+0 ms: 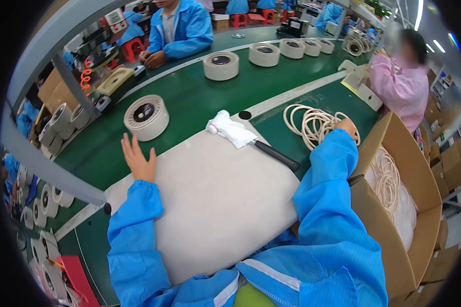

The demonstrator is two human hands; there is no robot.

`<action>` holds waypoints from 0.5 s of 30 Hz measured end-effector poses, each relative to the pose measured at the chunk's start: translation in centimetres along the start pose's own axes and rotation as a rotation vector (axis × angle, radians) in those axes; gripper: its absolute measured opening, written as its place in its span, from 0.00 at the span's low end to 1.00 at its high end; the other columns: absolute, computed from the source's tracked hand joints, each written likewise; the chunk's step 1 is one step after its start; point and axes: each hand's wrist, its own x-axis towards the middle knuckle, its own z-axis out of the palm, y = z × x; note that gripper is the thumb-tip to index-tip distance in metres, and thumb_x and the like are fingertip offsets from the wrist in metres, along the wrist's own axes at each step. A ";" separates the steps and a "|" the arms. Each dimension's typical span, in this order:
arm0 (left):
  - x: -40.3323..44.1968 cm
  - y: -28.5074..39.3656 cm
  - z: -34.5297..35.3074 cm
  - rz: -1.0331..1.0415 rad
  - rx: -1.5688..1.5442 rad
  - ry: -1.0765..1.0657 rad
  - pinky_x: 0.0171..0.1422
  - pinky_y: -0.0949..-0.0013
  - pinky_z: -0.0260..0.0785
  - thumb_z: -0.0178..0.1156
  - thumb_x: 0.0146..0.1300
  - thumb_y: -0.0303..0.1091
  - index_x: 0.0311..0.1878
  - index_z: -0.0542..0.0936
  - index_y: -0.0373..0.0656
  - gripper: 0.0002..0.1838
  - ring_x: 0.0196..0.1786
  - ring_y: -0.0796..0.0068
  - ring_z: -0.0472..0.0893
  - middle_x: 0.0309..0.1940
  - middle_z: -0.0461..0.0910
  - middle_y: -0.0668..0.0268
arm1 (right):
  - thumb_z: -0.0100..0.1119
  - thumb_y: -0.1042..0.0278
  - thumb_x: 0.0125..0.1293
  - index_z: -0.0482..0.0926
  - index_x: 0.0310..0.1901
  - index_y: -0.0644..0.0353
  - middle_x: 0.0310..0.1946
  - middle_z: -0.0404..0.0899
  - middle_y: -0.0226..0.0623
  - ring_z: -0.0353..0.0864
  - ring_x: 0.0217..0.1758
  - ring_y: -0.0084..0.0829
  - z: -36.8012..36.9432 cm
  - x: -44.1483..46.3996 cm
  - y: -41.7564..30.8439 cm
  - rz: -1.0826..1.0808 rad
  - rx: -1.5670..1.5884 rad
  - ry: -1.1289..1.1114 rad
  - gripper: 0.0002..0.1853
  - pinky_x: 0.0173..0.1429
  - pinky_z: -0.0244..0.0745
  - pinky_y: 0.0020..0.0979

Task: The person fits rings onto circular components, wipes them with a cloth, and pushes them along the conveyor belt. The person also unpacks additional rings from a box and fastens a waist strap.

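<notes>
The left hand (139, 162) is open, with fingers and thumb spread, at the near side of a round white fan-like unit (147, 117) on the green conveyor belt (189, 107). Contact between fingertips and housing cannot be confirmed from this view. The right hand (347, 128) rests at the right end of a cream cable coil (308, 125); its fingers are partly hidden, so whether they grip the loops cannot be told. The coil lies on the green bench (320, 97), toward its right edge, beside an open carton (363, 210) that contains further coils (386, 176).

A white mat (220, 199) covers the bench at its near edge. A tool with a white-wrapped head and black handle (276, 155) lies across the mat's far right corner, the handle end projecting beyond it.

Caution:
- Loose loops spread from the coil. Lifting by a single strand could tangle them or drag them against the carton flap.
- The right sleeve (338, 153) is near the tool handle. A sideways sweep of the arm could knock the tool off the mat.
- The unit is not enclosed by the left hand. If the belt runs, the unit could pass out of reach; a one-sided push could turn it.
</notes>
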 end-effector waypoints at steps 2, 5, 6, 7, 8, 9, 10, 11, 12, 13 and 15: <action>-0.5 0.5 -0.6 -0.002 -0.059 -0.025 0.66 0.54 0.45 0.58 0.50 0.31 0.61 0.57 0.43 0.34 0.66 0.50 0.47 0.64 0.47 0.54 | 0.55 0.61 0.56 0.79 0.41 0.51 0.41 0.77 0.38 0.70 0.50 0.39 -0.4 0.0 0.0 0.020 0.002 0.102 0.11 0.50 0.59 0.47; -1.4 1.6 -2.0 -0.022 -0.101 -0.076 0.66 0.55 0.45 0.58 0.50 0.31 0.61 0.57 0.41 0.34 0.66 0.48 0.47 0.64 0.47 0.52 | 0.54 0.66 0.56 0.79 0.37 0.52 0.38 0.78 0.35 0.73 0.43 0.37 -2.3 -1.5 -0.8 -0.095 -0.077 0.435 0.08 0.43 0.63 0.44; -1.8 1.9 -2.4 -0.040 -0.082 -0.065 0.66 0.55 0.45 0.58 0.50 0.31 0.61 0.57 0.41 0.34 0.66 0.48 0.47 0.64 0.47 0.52 | 0.54 0.67 0.56 0.80 0.35 0.54 0.37 0.78 0.34 0.72 0.42 0.36 -3.4 -2.7 -1.6 -0.143 -0.082 0.618 0.07 0.41 0.63 0.40; -2.3 2.2 -2.8 -0.030 -0.106 -0.079 0.66 0.56 0.45 0.58 0.51 0.31 0.61 0.57 0.41 0.33 0.66 0.49 0.47 0.64 0.48 0.52 | 0.54 0.67 0.56 0.80 0.35 0.54 0.37 0.78 0.34 0.72 0.42 0.36 -4.5 -4.1 -2.2 -0.167 -0.069 0.611 0.07 0.41 0.63 0.40; -2.6 2.4 -3.2 -0.019 -0.129 -0.090 0.66 0.57 0.45 0.57 0.52 0.31 0.61 0.57 0.40 0.32 0.66 0.50 0.48 0.64 0.48 0.52 | 0.54 0.66 0.57 0.79 0.35 0.56 0.35 0.78 0.34 0.73 0.40 0.35 -5.5 -5.7 -3.1 -0.425 0.178 0.722 0.07 0.39 0.66 0.37; -2.8 2.6 -3.5 -0.037 -0.107 -0.079 0.66 0.57 0.45 0.57 0.52 0.31 0.61 0.57 0.40 0.32 0.66 0.50 0.48 0.64 0.48 0.52 | 0.54 0.66 0.57 0.79 0.36 0.57 0.33 0.79 0.35 0.75 0.39 0.33 -5.7 -7.4 -4.4 -0.680 0.437 0.818 0.08 0.37 0.68 0.34; -3.1 2.9 -3.9 -0.078 -0.196 -0.088 0.66 0.58 0.45 0.55 0.53 0.32 0.61 0.57 0.40 0.31 0.66 0.51 0.48 0.64 0.48 0.52 | 0.54 0.67 0.58 0.79 0.37 0.58 0.32 0.78 0.32 0.73 0.34 0.27 -4.8 -9.3 -6.1 -0.881 0.847 0.462 0.08 0.35 0.67 0.29; -3.5 2.9 -4.3 -0.118 -0.286 -0.098 0.66 0.58 0.45 0.54 0.55 0.32 0.61 0.56 0.40 0.30 0.66 0.51 0.49 0.63 0.49 0.52 | 0.55 0.67 0.59 0.78 0.39 0.58 0.31 0.78 0.29 0.72 0.30 0.20 -3.8 -11.9 -7.7 -1.043 1.230 0.056 0.08 0.32 0.66 0.23; -3.8 2.8 -4.7 -0.158 -0.376 -0.104 0.66 0.59 0.45 0.52 0.57 0.33 0.61 0.56 0.40 0.29 0.66 0.52 0.49 0.63 0.49 0.52 | 0.52 0.70 0.61 0.78 0.41 0.58 0.30 0.77 0.27 0.71 0.30 0.18 -4.7 -16.1 -8.9 -1.089 1.099 -0.211 0.08 0.34 0.66 0.20; -3.9 2.6 -5.1 -0.216 -0.478 -0.097 0.66 0.60 0.46 0.51 0.57 0.33 0.61 0.56 0.39 0.29 0.65 0.53 0.51 0.62 0.51 0.52 | 0.52 0.72 0.60 0.77 0.40 0.60 0.30 0.77 0.27 0.73 0.33 0.18 -4.7 -19.5 -9.9 -1.239 1.014 -0.338 0.08 0.37 0.68 0.21; -4.6 1.2 -4.5 -0.332 -0.657 -0.097 0.65 0.62 0.47 0.50 0.59 0.35 0.61 0.57 0.39 0.27 0.64 0.55 0.54 0.61 0.54 0.52 | 0.50 0.72 0.59 0.77 0.39 0.60 0.35 0.79 0.36 0.77 0.38 0.31 -0.9 -24.4 -11.1 -1.538 0.768 -0.632 0.09 0.44 0.69 0.25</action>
